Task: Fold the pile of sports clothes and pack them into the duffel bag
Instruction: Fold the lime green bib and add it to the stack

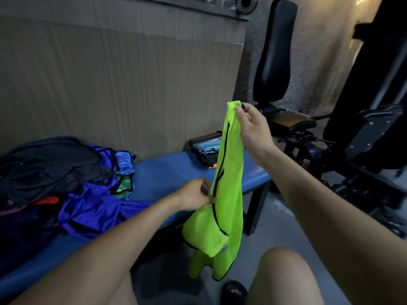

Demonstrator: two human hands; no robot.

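At centre frame a neon-green mesh bib with black trim point(222, 194) hangs over the blue padded counter point(167, 172). The right hand point(251, 122) pinches its top; the left hand point(196, 197) pinches its black edge. A heap of black and blue sports clothes point(72, 179) lies at left.

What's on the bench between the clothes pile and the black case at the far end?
Head view: bare blue bench top between the clothes pile and the black case. The neon vest, held in both hands, hangs in front of that stretch's right end.
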